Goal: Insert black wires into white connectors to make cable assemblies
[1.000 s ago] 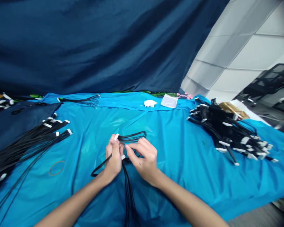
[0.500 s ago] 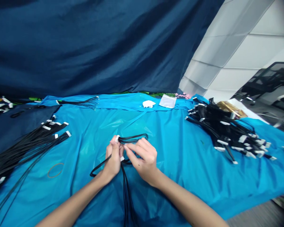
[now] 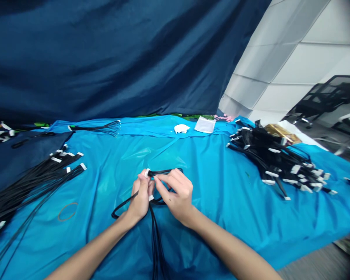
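Note:
A black wire harness (image 3: 156, 233) with white connectors is held between my hands above the blue sheet, its loose wires hanging down toward the front. My left hand (image 3: 140, 198) is closed on it, thumb and fingers gripping near a white connector (image 3: 147, 173). A second white connector (image 3: 151, 198) shows just below those fingers. From the right, my right hand (image 3: 176, 192) pinches the wires close to the upper connector, thumb against index finger. A loop of the wires sticks out left of my left wrist, and another passes behind my right fingers, partly hidden.
Many black wire harnesses (image 3: 32, 179) lie at left, and a heap of bundled ones (image 3: 274, 155) at right. A rubber band (image 3: 67, 212) rests on the blue sheet (image 3: 210, 217). At the back are one harness (image 3: 96, 127), crumpled white paper (image 3: 181, 128) and a flat white packet (image 3: 205, 124).
My right fingertips have shifted slightly along the wires by the upper connector, and the wire loop behind them looks flatter. Both hands keep hold. The view has moved slightly.

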Tool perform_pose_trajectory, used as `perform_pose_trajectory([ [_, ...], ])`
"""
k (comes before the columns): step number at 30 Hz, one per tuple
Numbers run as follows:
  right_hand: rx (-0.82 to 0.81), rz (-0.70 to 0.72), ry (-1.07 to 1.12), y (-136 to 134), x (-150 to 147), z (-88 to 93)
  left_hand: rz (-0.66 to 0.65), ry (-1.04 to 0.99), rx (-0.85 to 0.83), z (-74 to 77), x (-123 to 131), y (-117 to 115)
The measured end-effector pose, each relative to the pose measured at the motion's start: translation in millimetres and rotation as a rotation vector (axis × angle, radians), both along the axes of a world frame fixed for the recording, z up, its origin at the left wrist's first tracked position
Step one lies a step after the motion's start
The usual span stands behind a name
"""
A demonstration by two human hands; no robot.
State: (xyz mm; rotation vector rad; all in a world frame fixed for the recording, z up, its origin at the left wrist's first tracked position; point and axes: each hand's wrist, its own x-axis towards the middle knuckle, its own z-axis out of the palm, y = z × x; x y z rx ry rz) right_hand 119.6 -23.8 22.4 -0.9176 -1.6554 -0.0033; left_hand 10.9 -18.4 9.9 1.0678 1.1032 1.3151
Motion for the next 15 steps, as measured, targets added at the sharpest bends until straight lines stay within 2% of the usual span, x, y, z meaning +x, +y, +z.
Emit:
perform_pose_trajectory([
  [8, -0.067, 0.02, -0.013, 9.4, 3.3, -4.5, -0.07, -0.117, -0.139, -8.6, 0.7, 10.3],
  [12, -0.095, 0.063, -0.016, 14.9, 7.2, -7.7, -0.043, -0.127, -0.224, -0.8, -3.2, 17.5],
  [15, -0.09, 0.073, -0.033, 18.5, 9.6, -9.9, -0.086, -0.138, -0.319, 5.9, -7.5, 20.2],
])
